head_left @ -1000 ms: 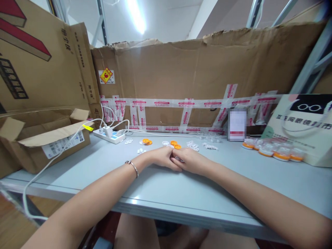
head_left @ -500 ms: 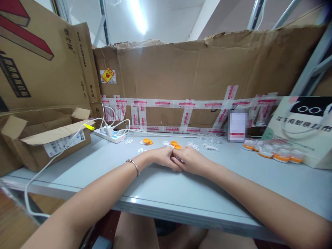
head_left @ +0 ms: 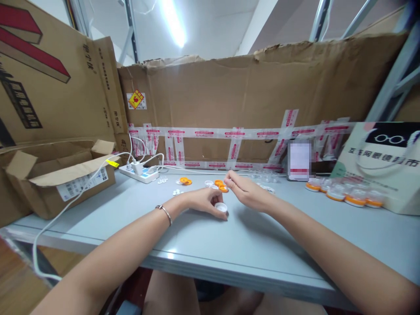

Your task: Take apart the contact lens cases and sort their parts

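Left hand (head_left: 204, 201) grips a white cap (head_left: 221, 207)! Right hand (head_left: 245, 191) bunches beside the orange rings (head_left: 222, 187); whether it's holding anything, can't tell.

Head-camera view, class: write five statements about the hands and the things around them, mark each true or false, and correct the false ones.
1. The left hand holds a round white plastic part. True.
2. A silver metal bracelet circles the right wrist. False: it is on the left.
3. An open brown cardboard box stands toward the left. True.
4. The long white plastic power strip has nothing plugged in. False: white plugs sit in it.
5. The right hand is apart from the left. True.
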